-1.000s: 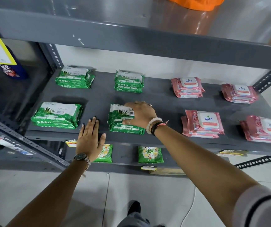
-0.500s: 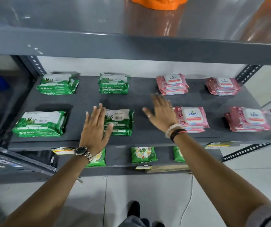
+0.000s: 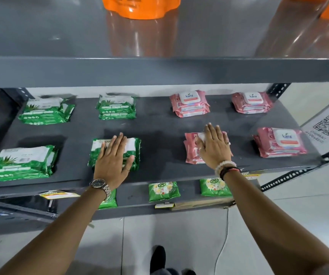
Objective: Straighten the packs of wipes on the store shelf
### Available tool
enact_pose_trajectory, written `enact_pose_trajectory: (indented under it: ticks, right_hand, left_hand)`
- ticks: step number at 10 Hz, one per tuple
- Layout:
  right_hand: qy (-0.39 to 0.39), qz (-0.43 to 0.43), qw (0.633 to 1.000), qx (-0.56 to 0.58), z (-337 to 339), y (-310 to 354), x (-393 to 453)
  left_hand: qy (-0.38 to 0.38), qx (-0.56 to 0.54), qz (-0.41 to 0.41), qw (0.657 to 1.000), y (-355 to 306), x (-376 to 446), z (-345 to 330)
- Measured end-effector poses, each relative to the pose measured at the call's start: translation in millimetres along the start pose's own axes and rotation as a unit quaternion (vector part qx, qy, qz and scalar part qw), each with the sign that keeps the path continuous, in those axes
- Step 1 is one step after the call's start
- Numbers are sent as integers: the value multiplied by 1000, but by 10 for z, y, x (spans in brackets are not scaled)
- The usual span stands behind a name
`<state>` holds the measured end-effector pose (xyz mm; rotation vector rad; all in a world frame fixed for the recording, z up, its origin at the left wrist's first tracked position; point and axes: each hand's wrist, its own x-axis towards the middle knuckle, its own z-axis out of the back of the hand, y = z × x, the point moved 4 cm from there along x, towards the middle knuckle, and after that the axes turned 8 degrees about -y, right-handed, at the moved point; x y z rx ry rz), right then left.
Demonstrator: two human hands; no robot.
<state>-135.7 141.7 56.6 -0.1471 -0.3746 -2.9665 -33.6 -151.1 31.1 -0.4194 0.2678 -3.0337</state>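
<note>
On the grey shelf (image 3: 159, 126) lie stacks of wipes in two rows, green on the left and pink on the right. My left hand (image 3: 113, 159) rests flat, fingers spread, on the front middle green stack (image 3: 134, 149). My right hand (image 3: 215, 145) lies flat on the front pink stack (image 3: 190, 149), which sits a little skewed. Other green stacks lie at front left (image 3: 22, 161), back left (image 3: 44, 111) and back middle (image 3: 117, 107). Pink stacks lie at the back (image 3: 189, 103), back right (image 3: 252, 102) and front right (image 3: 280, 141).
An upper shelf (image 3: 159, 72) overhangs the wipes, with orange containers (image 3: 141, 6) on it. A lower shelf holds small green packs (image 3: 163, 190). Perforated uprights (image 3: 278, 89) flank the shelf. A QR-code sign (image 3: 328, 124) stands at the right. White tiled floor lies below.
My left hand moved from the shelf's front edge onto the front middle green stack. My right hand left that green stack and moved right onto the front pink stack.
</note>
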Motion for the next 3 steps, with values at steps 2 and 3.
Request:
enact_pose_trajectory:
  ticks: [2, 3]
  right_hand:
    - [16, -1, 1000, -4, -9, -16, 9]
    - [30, 12, 999, 8, 73, 13, 0]
  left_hand:
    - [14, -2, 6, 1000, -24, -3, 34]
    - [23, 4, 1, 1000, -58, -18, 78]
